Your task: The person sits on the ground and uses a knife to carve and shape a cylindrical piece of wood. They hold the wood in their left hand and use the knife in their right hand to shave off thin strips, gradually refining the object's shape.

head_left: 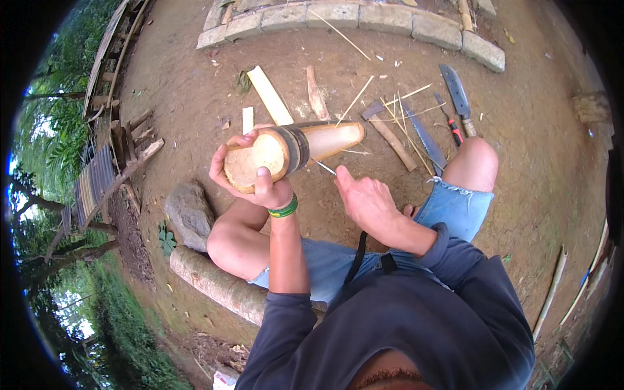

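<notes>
My left hand is closed around a thick bamboo section, its fingers on the far side and its thumb over the near edge. The bamboo's pale round end faces me. A dark band runs around it, and beyond that a cut-open, scoop-like part stretches to the right. Below this part, my right hand is closed with its index finger pointing forward. A thin, light-coloured blade or rod sticks out from it toward the bamboo; its grip is hidden by my fingers.
On the dirt lie a hatchet, a saw, a machete, a red-handled tool, thin strips, a split bamboo slat and a wood piece. A rock and log flank my left leg.
</notes>
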Demonstrator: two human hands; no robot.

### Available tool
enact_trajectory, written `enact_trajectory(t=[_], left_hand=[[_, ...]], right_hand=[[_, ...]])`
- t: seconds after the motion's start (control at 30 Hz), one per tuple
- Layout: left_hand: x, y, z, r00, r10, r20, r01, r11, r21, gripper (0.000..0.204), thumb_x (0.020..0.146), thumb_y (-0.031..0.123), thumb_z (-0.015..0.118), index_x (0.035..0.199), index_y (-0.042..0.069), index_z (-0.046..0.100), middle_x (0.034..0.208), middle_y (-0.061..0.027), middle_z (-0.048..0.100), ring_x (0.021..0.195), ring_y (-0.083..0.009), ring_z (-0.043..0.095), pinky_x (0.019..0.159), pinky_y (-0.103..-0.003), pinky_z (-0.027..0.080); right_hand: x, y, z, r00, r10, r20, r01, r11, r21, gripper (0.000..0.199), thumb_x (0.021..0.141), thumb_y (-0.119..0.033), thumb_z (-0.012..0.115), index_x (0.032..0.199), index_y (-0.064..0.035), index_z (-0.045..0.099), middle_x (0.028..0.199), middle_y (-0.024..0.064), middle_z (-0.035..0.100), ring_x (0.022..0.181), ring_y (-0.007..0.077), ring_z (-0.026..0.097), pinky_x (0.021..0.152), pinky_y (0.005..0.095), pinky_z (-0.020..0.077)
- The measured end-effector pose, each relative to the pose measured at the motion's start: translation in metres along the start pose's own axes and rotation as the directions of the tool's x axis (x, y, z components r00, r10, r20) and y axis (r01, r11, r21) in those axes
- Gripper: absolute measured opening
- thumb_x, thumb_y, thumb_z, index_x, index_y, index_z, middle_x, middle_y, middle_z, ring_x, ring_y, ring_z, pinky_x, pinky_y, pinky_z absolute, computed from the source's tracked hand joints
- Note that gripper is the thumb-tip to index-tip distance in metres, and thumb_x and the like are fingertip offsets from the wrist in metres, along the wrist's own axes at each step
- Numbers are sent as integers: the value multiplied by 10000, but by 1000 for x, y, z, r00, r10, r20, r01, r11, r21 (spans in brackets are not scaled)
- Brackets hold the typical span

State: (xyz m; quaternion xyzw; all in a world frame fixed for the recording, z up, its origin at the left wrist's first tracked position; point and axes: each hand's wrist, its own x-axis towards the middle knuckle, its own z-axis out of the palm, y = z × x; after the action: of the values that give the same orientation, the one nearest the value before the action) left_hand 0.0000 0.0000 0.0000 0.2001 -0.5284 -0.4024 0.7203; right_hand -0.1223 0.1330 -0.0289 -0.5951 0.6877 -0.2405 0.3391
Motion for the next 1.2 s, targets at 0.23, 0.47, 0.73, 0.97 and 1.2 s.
enact_trajectory(t=[0.23,0.47,0.73,0.97,1.2], left_hand=[[-5,10,2,999,5,-36,-1,993,116,657,738,208,691,1291,37,381,1042,-181,564,1007,-287,581,964,-465,493],[-14,6,30,999,41,10,-42,991,123,661,759,252,707,1293,41,381,1030,-171,546,995,-281,572,929,-463,502],[-31,10,55,977,83,196,-132,958,256,659,764,247,713,1298,49,383,1064,-172,545,1009,-272,569,938,-485,514],[-11,-4,34,997,59,55,-66,986,150,699,759,265,750,1301,53,361,1068,-154,512,1016,-258,548,952,-444,494],[-21,-6,51,991,124,54,-134,960,247,691,757,247,723,1300,45,345,1100,-146,481,1003,-264,545,928,-457,499]], right_hand=[[-13,-12,-16,995,-67,-77,66,998,-13,125,990,-162,453,1006,-40,433,612,264,578,611,497,597,537,599,461],[-24,-3,-22,999,32,-7,-33,998,-58,109,954,-118,460,988,-15,449,621,257,587,643,484,615,536,573,483],[-7,135,64,949,190,253,-138,968,-211,269,947,-163,475,1141,14,535,869,261,666,833,442,668,746,535,539],[-32,63,-15,983,183,6,-183,983,-13,184,966,-180,523,1002,-1,513,686,285,617,695,496,623,645,589,493],[-44,-13,-68,995,96,-40,-94,994,53,155,976,-151,491,991,-9,430,589,257,577,581,480,601,531,572,474]])
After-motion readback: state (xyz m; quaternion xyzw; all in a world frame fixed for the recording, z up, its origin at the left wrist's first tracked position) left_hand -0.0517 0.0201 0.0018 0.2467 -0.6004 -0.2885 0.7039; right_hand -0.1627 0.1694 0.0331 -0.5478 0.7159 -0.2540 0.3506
